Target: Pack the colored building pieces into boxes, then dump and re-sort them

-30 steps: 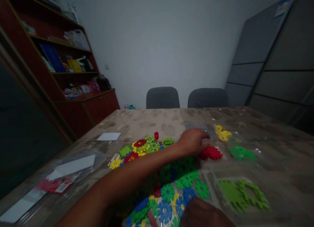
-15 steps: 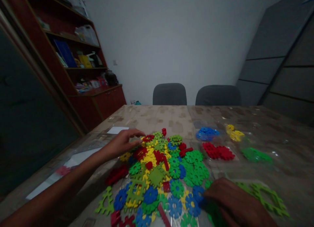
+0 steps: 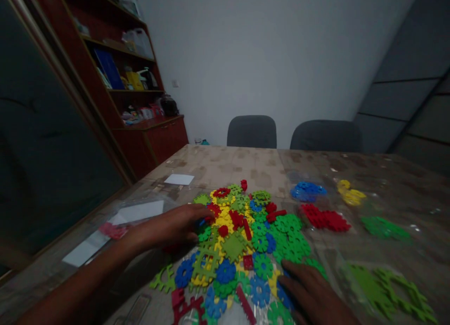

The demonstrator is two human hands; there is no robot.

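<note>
A spread pile of plastic interlocking building pieces lies on the table: red, yellow, blue and green discs, squares and bars. My left hand (image 3: 184, 224) reaches over the pile's left side. Its thumb and fingers are apart, close to a blue piece (image 3: 201, 222), and I cannot tell whether they touch it. A dark red piece is partly hidden under that hand. My right hand (image 3: 307, 290) is low over the pile's near right edge, fingers spread beside blue disc pieces (image 3: 260, 290). Part of a blue piece (image 3: 284, 297) shows beneath its fingers.
On the right lie clear bags or trays with blue pieces (image 3: 308, 192), yellow pieces (image 3: 351, 193), red pieces (image 3: 325, 218), green pieces (image 3: 385, 227) and lime frame pieces (image 3: 390, 285). White paper (image 3: 179, 179) is at the left. Two chairs (image 3: 251, 132) stand behind the table.
My left hand has come nearer along the pile's left side. My right hand has shifted slightly left, and its fingers now show spread. The view has turned a little left.
</note>
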